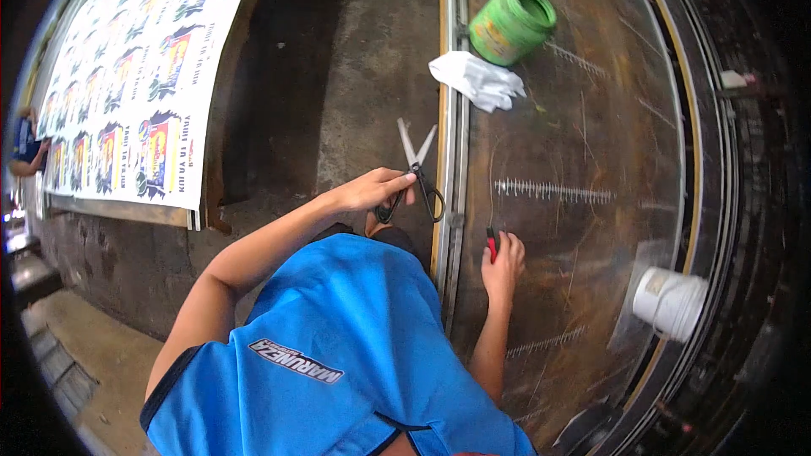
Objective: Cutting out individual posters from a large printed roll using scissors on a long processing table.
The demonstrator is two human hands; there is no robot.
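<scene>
My left hand is closed on a pair of scissors with black handles, held over the gap beside the brown tabletop. The blades point away from me and stand apart. My right hand rests at the tabletop with its fingers closed round a small red-and-black tool. Its dark end sticks out past my fingers, but its exact kind is unclear. Farther along the table, a crumpled white cloth lies by the metal edge, touching or close to a green plastic jar with an open top.
A metal rail edges the brown scratched table on my right. Near its far side a white bucket lies or leans. To my left, a large white printed sheet covers another table; a person in blue stands beyond it.
</scene>
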